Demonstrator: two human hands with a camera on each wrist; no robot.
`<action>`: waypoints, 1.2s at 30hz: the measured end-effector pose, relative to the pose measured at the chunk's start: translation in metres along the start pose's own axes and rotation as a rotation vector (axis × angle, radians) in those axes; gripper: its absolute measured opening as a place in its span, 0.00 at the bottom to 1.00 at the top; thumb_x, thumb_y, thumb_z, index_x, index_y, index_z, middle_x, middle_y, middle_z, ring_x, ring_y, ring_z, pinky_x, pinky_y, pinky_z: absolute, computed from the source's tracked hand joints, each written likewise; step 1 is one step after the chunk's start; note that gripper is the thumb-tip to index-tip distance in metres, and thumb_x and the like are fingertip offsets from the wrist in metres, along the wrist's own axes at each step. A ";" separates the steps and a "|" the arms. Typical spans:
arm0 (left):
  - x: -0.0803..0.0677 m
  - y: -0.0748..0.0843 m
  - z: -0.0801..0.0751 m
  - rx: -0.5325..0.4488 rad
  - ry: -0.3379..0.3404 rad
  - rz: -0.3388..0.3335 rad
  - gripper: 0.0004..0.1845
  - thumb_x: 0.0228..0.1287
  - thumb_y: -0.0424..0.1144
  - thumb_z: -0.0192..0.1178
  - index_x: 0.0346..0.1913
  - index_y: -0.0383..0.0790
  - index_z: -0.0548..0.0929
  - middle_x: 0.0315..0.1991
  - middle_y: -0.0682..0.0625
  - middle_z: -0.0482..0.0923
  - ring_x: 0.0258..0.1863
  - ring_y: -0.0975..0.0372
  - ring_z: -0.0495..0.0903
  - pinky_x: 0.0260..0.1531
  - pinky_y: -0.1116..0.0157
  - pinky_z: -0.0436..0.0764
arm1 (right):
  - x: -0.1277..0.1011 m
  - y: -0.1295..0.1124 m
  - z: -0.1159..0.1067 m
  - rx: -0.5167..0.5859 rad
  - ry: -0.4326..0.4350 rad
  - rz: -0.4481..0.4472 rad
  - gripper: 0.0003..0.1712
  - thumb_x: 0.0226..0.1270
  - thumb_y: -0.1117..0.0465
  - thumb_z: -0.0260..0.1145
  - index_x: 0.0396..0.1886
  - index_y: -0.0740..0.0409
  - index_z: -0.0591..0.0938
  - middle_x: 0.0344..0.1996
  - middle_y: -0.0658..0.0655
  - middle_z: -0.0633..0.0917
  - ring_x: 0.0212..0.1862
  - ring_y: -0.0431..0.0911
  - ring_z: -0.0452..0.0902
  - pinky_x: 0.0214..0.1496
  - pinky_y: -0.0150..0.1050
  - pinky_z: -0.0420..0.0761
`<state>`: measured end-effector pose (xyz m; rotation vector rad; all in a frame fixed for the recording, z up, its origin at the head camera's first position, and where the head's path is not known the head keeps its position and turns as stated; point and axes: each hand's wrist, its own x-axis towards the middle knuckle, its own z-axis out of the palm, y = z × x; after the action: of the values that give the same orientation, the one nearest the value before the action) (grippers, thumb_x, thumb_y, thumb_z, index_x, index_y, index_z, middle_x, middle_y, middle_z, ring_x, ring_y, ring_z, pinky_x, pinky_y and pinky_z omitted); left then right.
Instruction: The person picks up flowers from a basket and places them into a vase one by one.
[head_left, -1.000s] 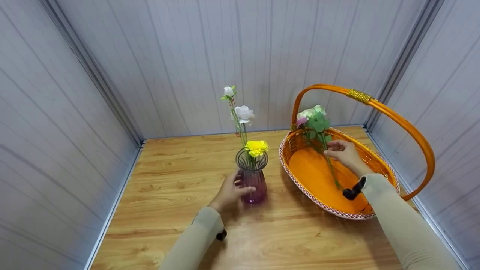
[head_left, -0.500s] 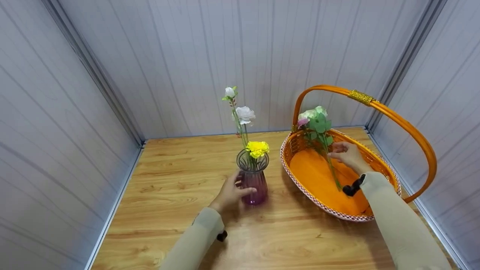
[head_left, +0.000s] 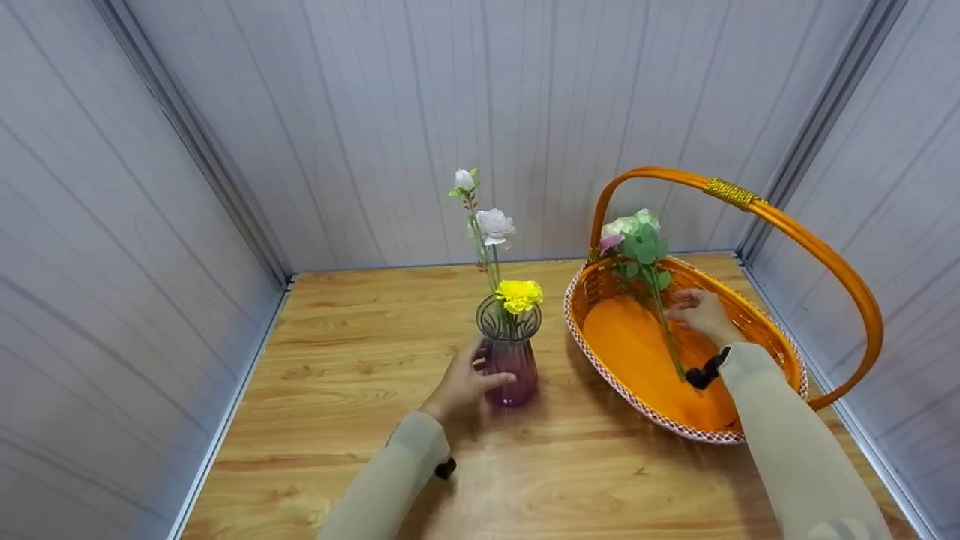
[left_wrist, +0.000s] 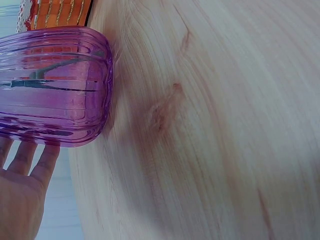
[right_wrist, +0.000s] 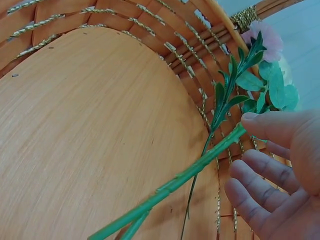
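In the head view my left hand [head_left: 466, 381] holds a ribbed purple glass vase [left_wrist: 65, 95], its thumb across the front and its fingers at the far side. A yellow flower [head_left: 519, 296], a white bloom [head_left: 493, 226] and a white bud [head_left: 464, 180] rise from the vase. Inside the basket, my right hand [head_left: 703, 315] is spread, with the thumb tip overlapping a thick green stem [right_wrist: 175, 182] in the right wrist view. That stem leads up to green leaves [head_left: 645, 247] and a pale bloom [head_left: 630, 223]. Beside them is a pink flower [right_wrist: 263, 41].
The orange wicker basket [head_left: 611, 379] has a tall arched handle [head_left: 832, 259] above the right forearm. A thin leafy stem [right_wrist: 204, 150] crosses behind the thick one. Pale panel walls [head_left: 360, 135] enclose the wooden table [head_left: 337, 375] at the back and sides.
My right hand has slid slightly down and to the right along the stem, which stays nearly in place. The left hand and vase hold still; the head view has shifted a little.
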<state>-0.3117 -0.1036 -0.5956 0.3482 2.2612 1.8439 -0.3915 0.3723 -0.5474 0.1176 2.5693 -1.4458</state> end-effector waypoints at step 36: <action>0.000 -0.001 -0.001 -0.028 -0.005 0.011 0.48 0.62 0.44 0.81 0.82 0.46 0.68 0.73 0.41 0.76 0.73 0.44 0.76 0.73 0.48 0.82 | 0.010 0.006 0.013 -0.029 -0.019 0.035 0.28 0.82 0.67 0.56 0.76 0.75 0.71 0.70 0.77 0.75 0.55 0.53 0.80 0.45 0.34 0.80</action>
<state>-0.3121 -0.1049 -0.5959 0.3606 2.2328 1.8755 -0.3986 0.3644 -0.5610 0.1424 2.5590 -1.3897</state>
